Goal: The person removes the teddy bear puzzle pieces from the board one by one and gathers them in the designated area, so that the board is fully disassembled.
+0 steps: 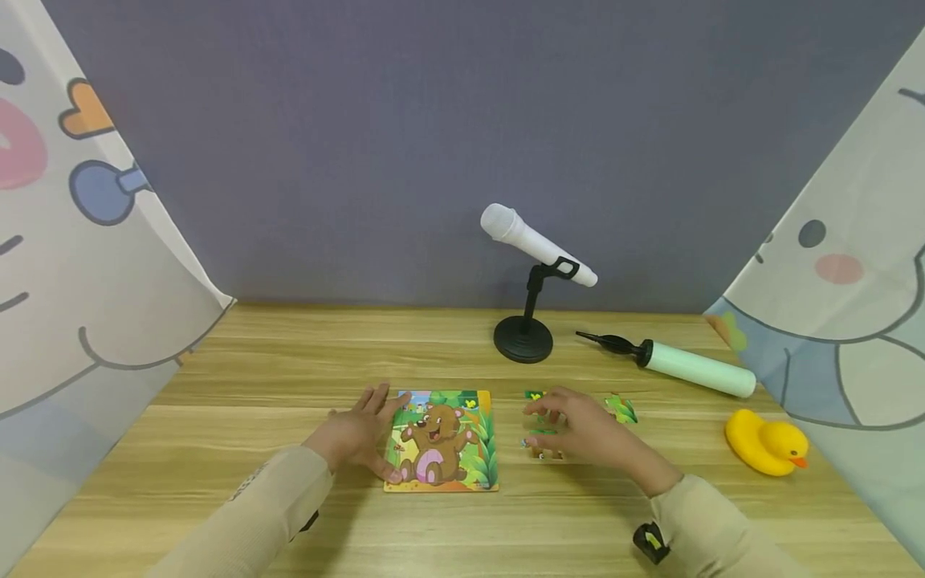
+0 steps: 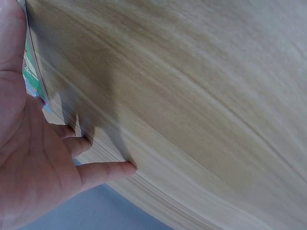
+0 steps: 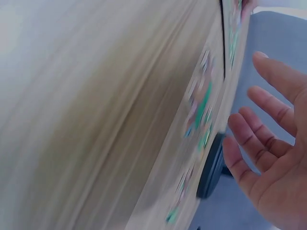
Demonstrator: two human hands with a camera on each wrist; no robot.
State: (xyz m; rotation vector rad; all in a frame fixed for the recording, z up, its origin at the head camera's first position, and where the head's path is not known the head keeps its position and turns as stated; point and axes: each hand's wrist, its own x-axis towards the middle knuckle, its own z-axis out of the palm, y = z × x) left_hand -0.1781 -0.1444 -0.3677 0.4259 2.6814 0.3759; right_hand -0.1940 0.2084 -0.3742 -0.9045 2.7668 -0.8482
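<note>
A square bear puzzle board (image 1: 442, 440) lies flat on the wooden table (image 1: 289, 361). My left hand (image 1: 361, 433) rests at its left edge, fingers straight, thumb along the board's lower left side. In the left wrist view the same hand (image 2: 43, 158) is spread flat on the wood with the board's edge (image 2: 29, 72) beside the thumb. My right hand (image 1: 578, 429) hovers over loose puzzle pieces (image 1: 621, 409) to the right of the board. Its fingers (image 3: 261, 139) are spread in the blurred right wrist view, with nothing in them, and the pieces (image 3: 201, 115) lie below.
A white microphone (image 1: 535, 242) on a black stand (image 1: 523, 337) is behind the puzzle. A pale green hand pump (image 1: 682, 368) lies at the back right and a yellow rubber duck (image 1: 768, 441) at the right. Patterned curtains flank both sides.
</note>
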